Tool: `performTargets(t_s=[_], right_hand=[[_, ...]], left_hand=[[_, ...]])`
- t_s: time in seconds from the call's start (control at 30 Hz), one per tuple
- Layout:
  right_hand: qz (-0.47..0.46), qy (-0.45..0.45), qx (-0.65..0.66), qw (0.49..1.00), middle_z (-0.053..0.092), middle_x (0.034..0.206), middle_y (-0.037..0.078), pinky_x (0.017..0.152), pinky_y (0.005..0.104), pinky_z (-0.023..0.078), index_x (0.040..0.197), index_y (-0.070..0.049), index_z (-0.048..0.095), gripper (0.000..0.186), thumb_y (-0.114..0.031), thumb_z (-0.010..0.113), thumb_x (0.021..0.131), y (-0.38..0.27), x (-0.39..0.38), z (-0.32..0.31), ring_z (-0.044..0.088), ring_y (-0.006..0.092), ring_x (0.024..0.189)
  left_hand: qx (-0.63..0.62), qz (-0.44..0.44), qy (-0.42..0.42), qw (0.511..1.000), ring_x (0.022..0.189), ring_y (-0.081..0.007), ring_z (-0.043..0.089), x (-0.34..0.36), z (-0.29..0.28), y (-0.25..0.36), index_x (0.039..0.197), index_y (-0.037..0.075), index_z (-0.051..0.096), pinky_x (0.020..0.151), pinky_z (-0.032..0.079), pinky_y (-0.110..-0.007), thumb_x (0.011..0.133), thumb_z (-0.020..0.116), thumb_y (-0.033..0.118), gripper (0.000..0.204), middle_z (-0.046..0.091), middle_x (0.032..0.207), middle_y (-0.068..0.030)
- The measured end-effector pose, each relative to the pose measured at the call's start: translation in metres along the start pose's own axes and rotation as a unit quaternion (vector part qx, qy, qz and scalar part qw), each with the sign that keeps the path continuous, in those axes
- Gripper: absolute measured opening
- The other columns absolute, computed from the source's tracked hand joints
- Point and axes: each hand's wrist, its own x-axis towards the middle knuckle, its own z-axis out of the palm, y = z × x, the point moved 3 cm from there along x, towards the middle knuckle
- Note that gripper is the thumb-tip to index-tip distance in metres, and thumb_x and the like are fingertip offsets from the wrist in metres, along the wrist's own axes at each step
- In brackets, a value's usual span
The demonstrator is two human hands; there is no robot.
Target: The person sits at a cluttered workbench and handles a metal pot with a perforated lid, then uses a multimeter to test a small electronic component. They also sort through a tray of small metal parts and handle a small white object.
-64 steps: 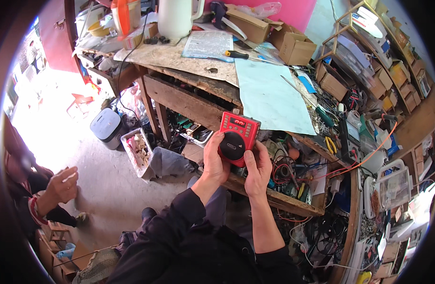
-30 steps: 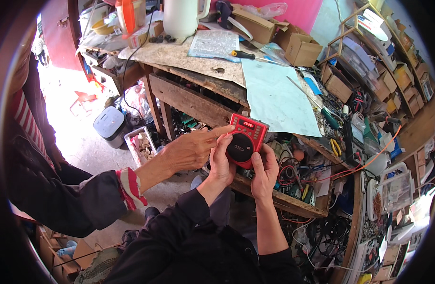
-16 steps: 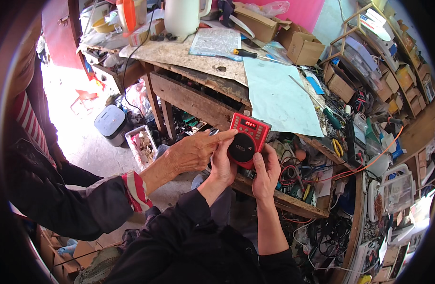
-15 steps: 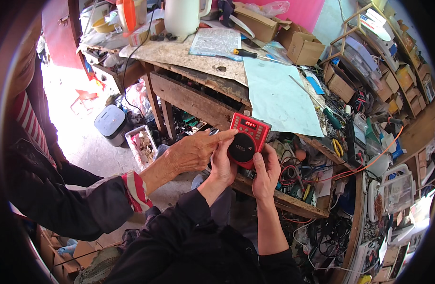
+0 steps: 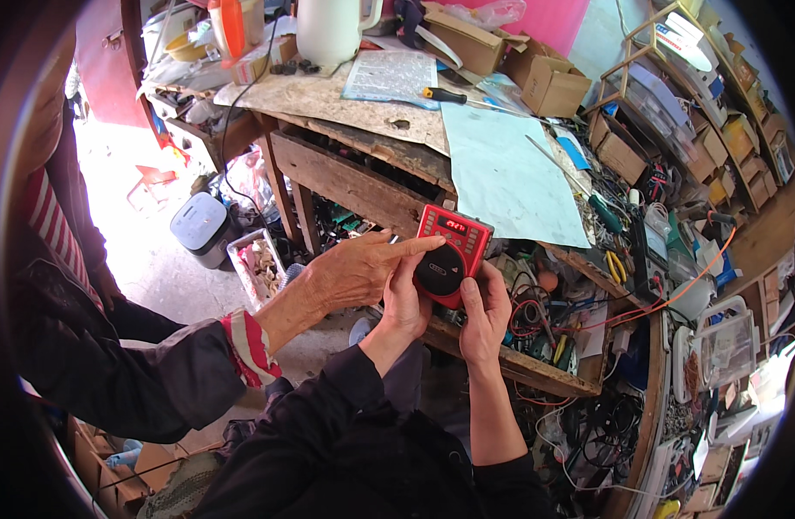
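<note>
A small red portable radio [image 5: 472, 251] with a round black speaker, grey buttons and a lit red display is held up before me. My left hand [image 5: 405, 298] grips its left side, the fingers partly behind it. Around its lower right edge closes my right hand [image 5: 485, 316], thumb along the front. From the left another person's hand [image 5: 346, 268] reaches over my left hand, index finger stretched onto the buttons below the display. That person's arm wears a dark sleeve with a red-and-white striped cuff [image 5: 249, 349].
Behind the radio stands a worn wooden workbench [image 5: 406, 130] with a pale blue sheet [image 5: 514, 173] and a screwdriver [image 5: 445, 95]. An open drawer [image 5: 544, 372] full of tools and wires lies right of my hands. A rice cooker [image 5: 200, 227] sits on the floor at left.
The other person's index finger has moved slightly right across the radio's buttons. My hands keep their hold on the radio, nearly still.
</note>
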Motion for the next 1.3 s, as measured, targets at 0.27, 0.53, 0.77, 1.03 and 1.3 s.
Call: performTargets(t_s=[0.27, 0.53, 0.77, 1.03, 1.3], right_hand=[[0.012, 0.001, -0.004, 1.000, 0.064, 0.122, 0.008, 0.100, 0.0289, 0.046, 0.134, 0.004, 0.055, 0.035, -0.014, 0.059, 0.104, 0.0016, -0.0004, -0.0009, 0.059, 0.0135, 0.111], [0.002, 0.003, 0.000, 1.000, 0.065, 0.119, 0.008, 0.092, 0.0257, 0.048, 0.135, 0.004, 0.054, 0.039, -0.016, 0.063, 0.102, 0.0018, 0.0005, -0.0010, 0.060, 0.0116, 0.105], [0.000, 0.008, -0.010, 1.000, 0.065, 0.120, 0.008, 0.094, 0.0268, 0.048, 0.135, 0.005, 0.054, 0.040, -0.017, 0.063, 0.103, 0.0019, 0.0002, -0.0010, 0.060, 0.0124, 0.106], [0.003, 0.013, -0.026, 1.000, 0.064, 0.122, 0.008, 0.099, 0.0289, 0.046, 0.132, 0.005, 0.057, 0.036, -0.017, 0.060, 0.104, 0.0003, 0.0002, -0.0010, 0.059, 0.0132, 0.109], [0.009, 0.018, 0.002, 1.000, 0.065, 0.122, 0.008, 0.098, 0.0291, 0.047, 0.132, 0.004, 0.057, 0.035, -0.017, 0.060, 0.104, 0.0049, 0.0009, -0.0026, 0.060, 0.0134, 0.110]], left_hand=[[0.007, 0.012, 0.012, 1.000, 0.101, -0.0134, 0.067, -0.0010, 0.0002, 0.0010, 0.119, 0.007, 0.066, 0.089, 0.054, -0.031, 0.100, 0.064, 0.031, 0.031, 0.069, 0.111, -0.0030], [-0.001, 0.005, 0.009, 1.000, 0.094, -0.0118, 0.067, -0.0018, 0.0018, 0.0036, 0.113, 0.004, 0.067, 0.085, 0.054, -0.028, 0.100, 0.061, 0.025, 0.026, 0.070, 0.105, -0.0043], [-0.003, 0.011, 0.006, 1.000, 0.096, -0.0118, 0.067, -0.0004, -0.0003, 0.0023, 0.115, 0.004, 0.066, 0.086, 0.054, -0.028, 0.100, 0.060, 0.022, 0.024, 0.069, 0.106, -0.0033], [-0.002, 0.022, 0.013, 1.000, 0.101, -0.0116, 0.066, 0.0006, -0.0012, 0.0005, 0.119, 0.004, 0.063, 0.089, 0.054, -0.028, 0.101, 0.061, 0.020, 0.025, 0.068, 0.110, -0.0030], [0.012, 0.028, 0.011, 0.999, 0.101, -0.0114, 0.066, -0.0014, 0.0001, 0.0018, 0.121, 0.004, 0.063, 0.089, 0.054, -0.028, 0.101, 0.062, 0.021, 0.026, 0.068, 0.112, -0.0033]])
